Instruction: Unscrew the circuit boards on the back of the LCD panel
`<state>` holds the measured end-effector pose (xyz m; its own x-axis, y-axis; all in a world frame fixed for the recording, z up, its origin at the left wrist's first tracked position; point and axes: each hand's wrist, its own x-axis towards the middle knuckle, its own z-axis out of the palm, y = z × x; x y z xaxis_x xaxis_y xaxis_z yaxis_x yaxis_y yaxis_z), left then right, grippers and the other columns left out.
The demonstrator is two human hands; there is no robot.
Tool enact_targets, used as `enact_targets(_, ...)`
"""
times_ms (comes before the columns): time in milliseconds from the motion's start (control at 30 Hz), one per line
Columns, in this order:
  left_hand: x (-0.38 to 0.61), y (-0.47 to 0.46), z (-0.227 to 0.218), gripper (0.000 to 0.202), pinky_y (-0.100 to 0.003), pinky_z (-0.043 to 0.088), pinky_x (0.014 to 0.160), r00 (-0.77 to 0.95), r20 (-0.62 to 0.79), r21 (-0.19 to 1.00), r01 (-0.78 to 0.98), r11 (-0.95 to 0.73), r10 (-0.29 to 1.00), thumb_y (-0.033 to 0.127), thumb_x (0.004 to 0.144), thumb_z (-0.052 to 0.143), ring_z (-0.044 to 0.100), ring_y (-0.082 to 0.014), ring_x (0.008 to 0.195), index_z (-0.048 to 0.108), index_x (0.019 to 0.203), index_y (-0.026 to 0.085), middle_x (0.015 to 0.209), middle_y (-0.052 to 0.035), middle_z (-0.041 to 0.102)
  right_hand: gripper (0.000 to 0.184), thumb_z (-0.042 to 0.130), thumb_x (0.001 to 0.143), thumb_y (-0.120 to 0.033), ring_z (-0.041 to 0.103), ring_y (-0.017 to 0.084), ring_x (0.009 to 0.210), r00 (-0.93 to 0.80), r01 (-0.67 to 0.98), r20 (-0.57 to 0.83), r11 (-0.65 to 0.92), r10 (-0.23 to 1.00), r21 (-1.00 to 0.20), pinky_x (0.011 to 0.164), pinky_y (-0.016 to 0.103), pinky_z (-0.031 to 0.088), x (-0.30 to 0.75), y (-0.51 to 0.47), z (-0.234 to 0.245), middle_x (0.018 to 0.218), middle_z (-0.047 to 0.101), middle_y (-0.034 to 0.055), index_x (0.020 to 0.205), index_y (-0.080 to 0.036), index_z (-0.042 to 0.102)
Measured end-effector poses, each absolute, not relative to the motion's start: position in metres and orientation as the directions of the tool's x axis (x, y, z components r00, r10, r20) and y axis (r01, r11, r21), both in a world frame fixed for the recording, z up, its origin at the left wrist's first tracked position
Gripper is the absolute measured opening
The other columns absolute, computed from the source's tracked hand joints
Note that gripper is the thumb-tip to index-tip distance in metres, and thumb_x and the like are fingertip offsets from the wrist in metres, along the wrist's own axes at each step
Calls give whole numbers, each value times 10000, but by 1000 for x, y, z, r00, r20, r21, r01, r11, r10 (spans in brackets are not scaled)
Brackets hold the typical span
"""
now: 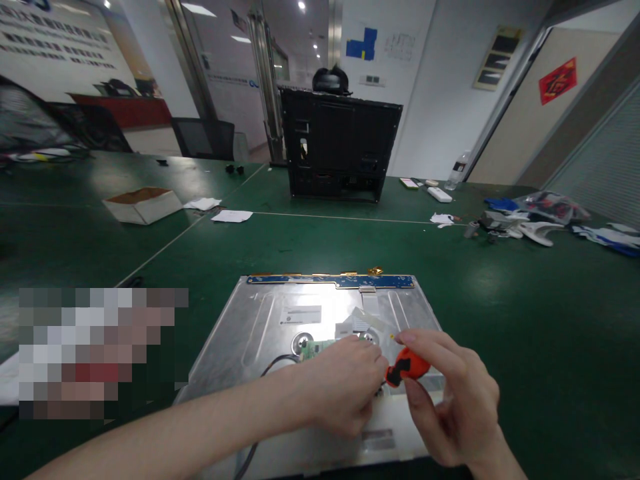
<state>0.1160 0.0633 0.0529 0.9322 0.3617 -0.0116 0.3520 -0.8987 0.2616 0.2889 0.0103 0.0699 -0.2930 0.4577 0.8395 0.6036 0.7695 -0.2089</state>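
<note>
A silver metal panel back [260, 320] lies flat on the green table [525, 320], a blue circuit strip [330, 281] along its far edge. My left hand [343, 383] rests curled on the panel's middle, pressing a small green circuit board [316, 347] with a black cable [274, 364] leading from it. My right hand [450, 400] pinches the orange and black handle of a screwdriver [407, 366], held against my left hand's fingertips. The screwdriver's tip is hidden between the two hands.
A black computer case [340, 147] stands at the table's far middle. An open cardboard box [143, 203] and papers [231, 215] lie far left. Tools, packets and a bottle [457, 172] are scattered far right. A blurred patch covers the near left. Office chairs stand behind.
</note>
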Motion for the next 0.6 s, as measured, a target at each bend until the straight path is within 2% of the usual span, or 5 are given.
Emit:
enact_targets(133, 116, 63, 50, 166, -358, 533, 714, 934, 22, 257, 340, -905, 357, 196, 733, 663, 650, -261, 794, 644, 884, 130, 863, -108, 693, 364, 523, 837, -148, 730, 209, 866, -279, 617, 841, 758, 463, -213, 665, 293, 610, 288, 10, 70, 950, 737, 86, 1200, -133, 557)
enact_targets(433, 115, 62, 49, 130, -332, 520, 689, 936, 20, 284, 331, -900, 350, 181, 745, 645, 635, -241, 794, 628, 871, 150, 857, -94, 676, 248, 624, 867, -173, 675, 144, 643, -250, 670, 876, 727, 412, -151, 490, 230, 535, 284, 14, 70, 787, 687, 17, 1112, -192, 592)
enact_targets(600, 117, 62, 55, 85, -327, 511, 641, 931, -33, 265, 359, -895, 363, 183, 727, 669, 633, -242, 750, 627, 793, 150, 810, -87, 667, 248, 599, 886, -205, 698, 157, 689, -275, 657, 867, 740, 416, -146, 513, 237, 554, 285, 13, 73, 833, 710, 46, 1131, -166, 584)
